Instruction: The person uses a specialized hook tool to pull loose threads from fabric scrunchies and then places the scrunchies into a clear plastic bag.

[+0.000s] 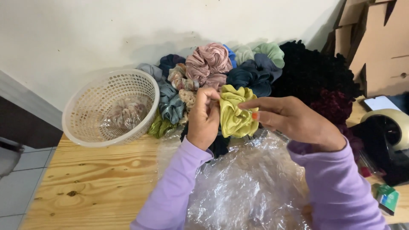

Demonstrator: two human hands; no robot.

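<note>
both hands hold a yellow-green scrunchie [235,111] near the middle of the view. the left hand [203,119] is curled almost closed, fingertips pinching the scrunchie's edge at its 9 o'clock side. the right hand [289,119] comes in from 3 o'clock — fingers mostly extended, thumb and forefinger nipping the fabric. under the wrists, at 6 o'clock, lies crumpled clear plastic wrap [247,187] on a wooden table [93,179]. at 12 o'clock sits a pile of scrunchies [221,68] against the wall — at 9 o'clock, a tipped white basket [85,106].

Pine table [98,179] — basket [111,106], scrunchies [238,72], plastic [247,187].
</note>
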